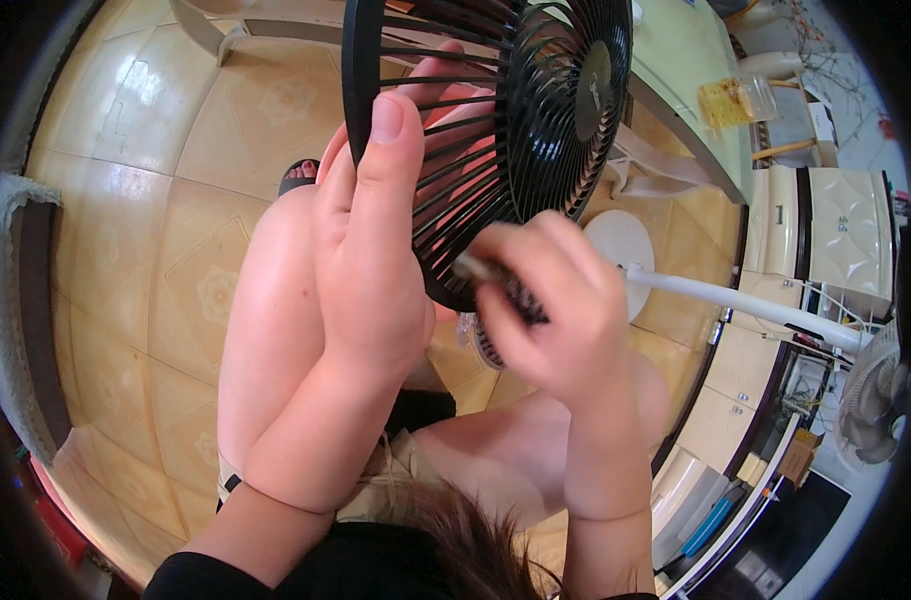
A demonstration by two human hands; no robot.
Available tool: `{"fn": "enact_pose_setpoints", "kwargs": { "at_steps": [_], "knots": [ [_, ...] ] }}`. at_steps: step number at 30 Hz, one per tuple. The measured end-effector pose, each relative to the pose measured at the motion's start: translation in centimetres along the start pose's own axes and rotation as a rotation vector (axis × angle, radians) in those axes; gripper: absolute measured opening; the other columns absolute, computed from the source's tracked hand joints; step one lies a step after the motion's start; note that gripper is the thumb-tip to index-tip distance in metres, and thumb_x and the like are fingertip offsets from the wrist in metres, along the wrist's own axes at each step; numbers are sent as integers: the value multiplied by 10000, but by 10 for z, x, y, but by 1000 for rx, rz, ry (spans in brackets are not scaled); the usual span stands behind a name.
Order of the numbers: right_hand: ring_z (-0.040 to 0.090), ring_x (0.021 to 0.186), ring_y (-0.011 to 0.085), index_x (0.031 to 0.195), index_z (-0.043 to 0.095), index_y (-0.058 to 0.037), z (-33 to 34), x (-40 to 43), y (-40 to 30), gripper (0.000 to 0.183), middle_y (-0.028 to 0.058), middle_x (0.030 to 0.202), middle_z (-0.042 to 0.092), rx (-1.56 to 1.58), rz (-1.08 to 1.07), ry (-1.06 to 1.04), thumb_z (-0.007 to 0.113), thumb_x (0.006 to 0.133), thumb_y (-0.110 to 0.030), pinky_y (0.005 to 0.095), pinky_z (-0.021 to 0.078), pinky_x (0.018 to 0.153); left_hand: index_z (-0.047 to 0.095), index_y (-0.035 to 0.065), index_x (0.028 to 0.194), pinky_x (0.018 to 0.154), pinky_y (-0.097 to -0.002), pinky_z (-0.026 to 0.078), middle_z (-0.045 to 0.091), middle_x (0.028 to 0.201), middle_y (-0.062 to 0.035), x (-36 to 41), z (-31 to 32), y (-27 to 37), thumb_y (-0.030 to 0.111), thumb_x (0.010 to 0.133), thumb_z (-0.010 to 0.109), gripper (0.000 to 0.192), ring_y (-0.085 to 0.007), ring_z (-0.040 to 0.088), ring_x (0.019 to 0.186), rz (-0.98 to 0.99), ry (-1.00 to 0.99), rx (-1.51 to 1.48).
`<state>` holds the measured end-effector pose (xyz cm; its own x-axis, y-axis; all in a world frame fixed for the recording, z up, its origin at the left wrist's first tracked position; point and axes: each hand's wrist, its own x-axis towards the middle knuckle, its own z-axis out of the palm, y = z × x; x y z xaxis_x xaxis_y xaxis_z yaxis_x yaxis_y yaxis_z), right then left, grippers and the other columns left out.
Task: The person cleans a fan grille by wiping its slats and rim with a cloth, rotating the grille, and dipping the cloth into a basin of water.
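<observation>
A round black plastic fan grille (pixel 594 90) with radiating ribs and a domed centre is held up on edge. My left hand (pixel 373 270) grips its rim, the thumb on the near side and the fingers behind the ribs. My right hand (pixel 568 315), blurred, is at the lower edge of the grille, pinching a small crumpled grey and dark piece (pixel 493 274) that looks like cloth. The tip of that piece meets the ribs near the rim. Behind the grille, a pinkish-red thing (pixel 455 127) shows through the ribs, mostly hidden.
A pale green-topped table (pixel 680 67) bears a clear jar (pixel 737 101) with yellow contents. A white stand fan (pixel 748 300) lies across the right side, its round base toward me. Cream cabinets (pixel 770 225) line the wall. A sandalled foot (pixel 302 171) stands on the tiled floor (pixel 200 225).
</observation>
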<state>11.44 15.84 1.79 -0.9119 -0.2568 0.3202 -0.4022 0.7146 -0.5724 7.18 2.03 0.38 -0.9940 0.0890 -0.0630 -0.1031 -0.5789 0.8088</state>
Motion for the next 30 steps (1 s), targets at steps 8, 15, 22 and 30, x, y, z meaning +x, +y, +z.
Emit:
{"fn": "enact_pose_setpoints", "kwargs": {
  "at_steps": [8,15,22,30],
  "knots": [
    [612,654,294,922,643,-64,-2,1,1,203,91,807,611,-30,10,78,703,734,-17,375,505,571,350,0,1490,983,-362,493,577,1330,-217,-3,1,1,519,1048,366,682,-259,618,1124,-6,39,-17],
    [627,685,303,948,644,-53,-4,5,14,224,108,822,625,-81,9,111,705,738,-8,375,516,598,358,1,1486,1000,-375,487,580,1325,-219,-1,2,1,519,1046,376,680,-270,615,1140,0,12,0],
    [633,681,275,880,645,-33,-23,2,9,183,112,791,647,44,111,131,661,706,22,330,512,622,371,18,1484,1004,-386,484,589,1307,-219,-1,1,1,527,1045,377,672,-276,616,1137,-21,71,-100],
    [626,679,268,887,641,-23,-29,0,9,192,115,786,634,134,104,74,670,706,36,319,506,628,382,19,1479,993,-388,491,610,1274,-211,-1,1,0,524,1045,380,666,-272,626,1115,-23,109,-93]
  ]
}}
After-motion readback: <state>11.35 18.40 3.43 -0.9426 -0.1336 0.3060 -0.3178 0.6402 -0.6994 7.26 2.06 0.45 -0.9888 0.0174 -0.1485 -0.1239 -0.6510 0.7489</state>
